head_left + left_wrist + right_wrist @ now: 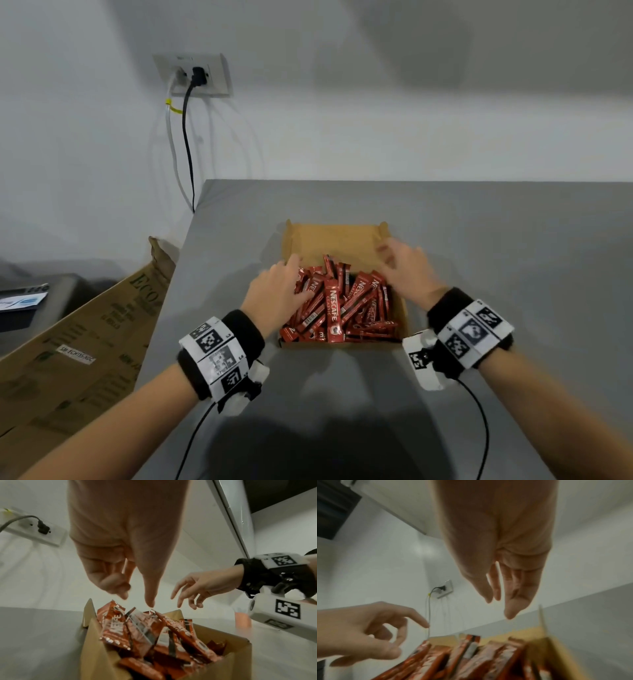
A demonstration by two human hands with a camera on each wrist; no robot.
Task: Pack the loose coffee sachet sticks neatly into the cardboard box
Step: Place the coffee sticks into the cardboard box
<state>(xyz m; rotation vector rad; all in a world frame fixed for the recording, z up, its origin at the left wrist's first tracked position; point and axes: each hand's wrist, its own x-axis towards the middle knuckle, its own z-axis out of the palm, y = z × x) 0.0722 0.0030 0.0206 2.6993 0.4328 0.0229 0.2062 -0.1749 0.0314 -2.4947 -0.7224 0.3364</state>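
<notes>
Cardboard box [337,236], shallow, brown, open at the top: centre of the head view, standing on a grey table [513,257], its far flap raised. Contents: red Nescafé Classic coffee sachet sticks [337,305], many, heaped crosswise and unaligned in the near half of the box (the far part of the floor shows bare cardboard); several ends stick up above the rim in the left wrist view. Left hand [277,294]: left of centre, over the left edge of the heap, fingers loosely curled and holding nothing, index finger extended downward with its tip just above the sticks; whether it touches them cannot be told. Right hand [407,267]: right of centre, above the right rear of the box, fingers spread and relaxed, holding nothing, blurred. Each wrist carries a black band with white marker blocks and a trailing cable. Wall outlet [195,75], upper left of the frame, one black plug inserted. Printed flattened carton [78,342], lower left, beside the table.
</notes>
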